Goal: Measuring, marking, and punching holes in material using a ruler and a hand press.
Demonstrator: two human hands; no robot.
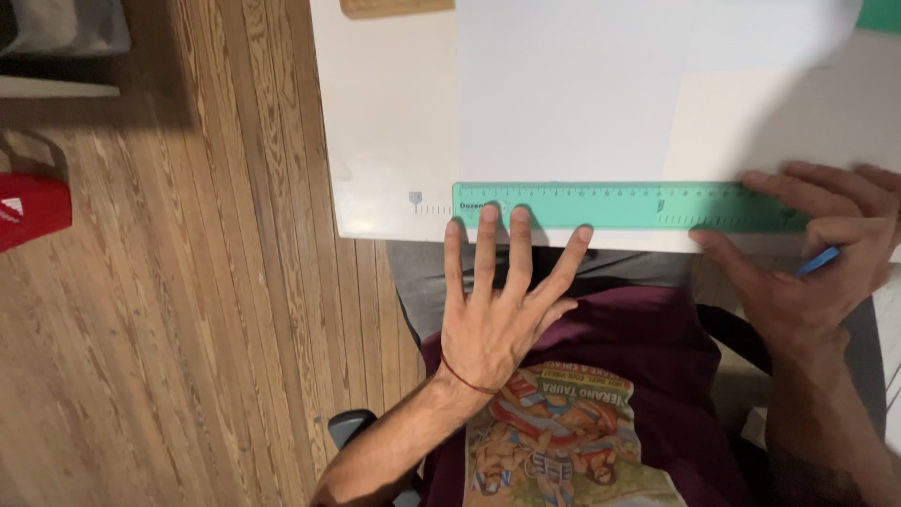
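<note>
I saw the green ruler (pixel 629 207) lying flat along the near edge of the white table (pixel 385 141), stretched crosswise, and I take everything from it. Its far edge met the lower border of a large white sheet of paper (pixel 563 94) that spread away from the ruler across the table.

The left hand (pixel 497 300) was spread wide and flat, holding nothing; its fingertips (pixel 489 214) pressed on the ruler's left end, while the palm hung off the table edge on the near side of the ruler. The right hand (pixel 812 253) lay at the ruler's right end, its fingers resting over the strip there and the thumb stretched along the ruler's near edge. It was curled about a blue pen (pixel 818 260), of which only a short piece showed below the ruler's right end.

Left of the ruler, beyond the table, ran a wooden floor (pixel 188 282), with a red object (pixel 28 208) well off to that side.
</note>
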